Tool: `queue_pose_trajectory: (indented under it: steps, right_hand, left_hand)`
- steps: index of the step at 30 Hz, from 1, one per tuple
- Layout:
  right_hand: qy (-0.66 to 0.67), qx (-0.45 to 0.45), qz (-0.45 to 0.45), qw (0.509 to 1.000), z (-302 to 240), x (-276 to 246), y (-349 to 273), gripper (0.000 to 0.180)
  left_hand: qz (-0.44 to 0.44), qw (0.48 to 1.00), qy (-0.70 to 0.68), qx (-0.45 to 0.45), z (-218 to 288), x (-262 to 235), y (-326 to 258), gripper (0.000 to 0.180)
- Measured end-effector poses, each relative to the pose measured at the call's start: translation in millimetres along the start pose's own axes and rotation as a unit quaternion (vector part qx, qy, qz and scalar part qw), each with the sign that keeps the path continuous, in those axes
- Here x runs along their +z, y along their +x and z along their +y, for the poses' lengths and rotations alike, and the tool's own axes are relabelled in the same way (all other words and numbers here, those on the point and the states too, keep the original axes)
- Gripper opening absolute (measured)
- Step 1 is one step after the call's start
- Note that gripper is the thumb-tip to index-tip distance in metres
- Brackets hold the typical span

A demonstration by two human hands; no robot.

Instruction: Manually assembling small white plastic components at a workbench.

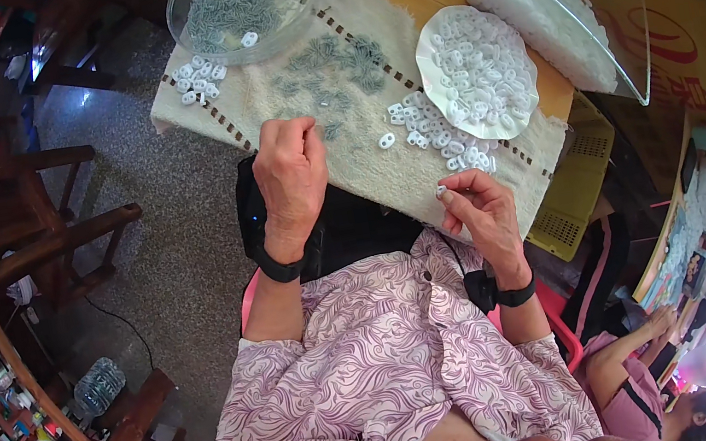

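My left hand (292, 179) is raised at the table's near edge, thumb and fingers pinched together; whatever is between them is too small to make out. Just beyond it, small grey translucent pieces (325, 66) lie loosely on the cream cloth (258, 96). My right hand (484, 212) pinches a small white oval piece (441, 191) between thumb and fingers. Past that hand, loose white two-holed ovals (426, 126) lie beside a scalloped white dish (434, 81) heaped with more of them. One white oval (386, 141) lies apart on the cloth, between the hands.
A round transparent tray (178, 39) of grey pieces stands at the far left, beside a small cluster of white ovals (199, 80). Clear bins (634, 85) of white pieces stand at the far right. A yellow-green crate (564, 227) is below; another person (626, 376) sits at lower right.
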State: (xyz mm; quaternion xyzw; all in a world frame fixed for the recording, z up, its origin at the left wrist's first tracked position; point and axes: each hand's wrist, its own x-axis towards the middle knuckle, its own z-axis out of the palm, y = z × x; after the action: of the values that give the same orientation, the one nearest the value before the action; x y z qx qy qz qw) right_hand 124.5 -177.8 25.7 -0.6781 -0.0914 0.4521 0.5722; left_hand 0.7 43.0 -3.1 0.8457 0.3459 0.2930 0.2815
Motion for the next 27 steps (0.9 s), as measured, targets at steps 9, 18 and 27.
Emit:
queue_pose_trajectory:
  steps: [9,18,27]
  right_hand:
    - [-0.007,0.005,-0.006,1.0,-0.8,2.7,2.0,0.014]
    - [-0.012,0.006,-0.001,1.0,-5.9,7.5,2.5,0.012]
    - [-0.019,0.013,-0.019,1.0,-4.1,5.2,4.5,0.014]
  left_hand:
    - [0.009,0.998,0.065,0.017,-5.7,-7.2,7.1,0.009]
    - [-0.016,0.999,0.032,-0.013,-0.6,9.0,14.1,0.009]
    - [-0.012,0.997,0.08,0.004,-4.4,20.0,17.3,0.011]
